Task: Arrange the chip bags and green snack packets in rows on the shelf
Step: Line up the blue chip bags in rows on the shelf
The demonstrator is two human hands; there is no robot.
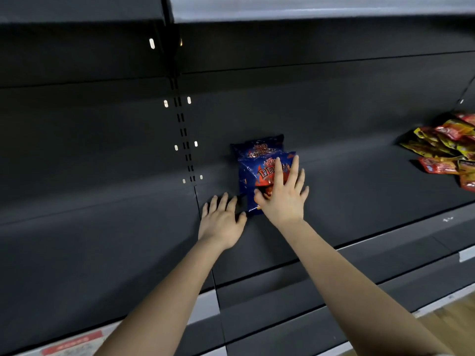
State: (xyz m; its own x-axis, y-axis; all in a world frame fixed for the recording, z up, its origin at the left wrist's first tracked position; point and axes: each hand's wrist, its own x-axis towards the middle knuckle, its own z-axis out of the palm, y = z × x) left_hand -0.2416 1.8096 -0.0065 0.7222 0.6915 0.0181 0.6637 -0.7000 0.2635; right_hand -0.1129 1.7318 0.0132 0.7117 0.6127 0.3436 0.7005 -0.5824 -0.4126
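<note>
Head view.
- Two bare forearms: left forearm point(167, 291) and right forearm point(359, 278), both reaching up from the lower edge toward the shelf.
- Left hand point(222, 222): palm down on the dark grey metal shelf point(359, 181), fingers straight and close together, holding nothing. The thumb points toward the lower left corner of the front bag. Whether it touches the bag cannot be told.
- Right hand point(282, 194): fingers straight and spread, laid flat against the face of the front bag, thumb low on the bag's face. No pinch.
- Front blue foil chip bag with red and orange print point(250, 176): standing on the shelf, right of the slotted upright post point(180, 119).
- Rear blue foil chip bag of the same print point(259, 146): directly behind the front one, its top showing above it, against the back panel.
- Loose pile of red and yellow snack packets point(447, 147): far right of the same shelf, well apart from the blue bags.
- Red-printed price strip point(74, 341): lower left edge.
</note>
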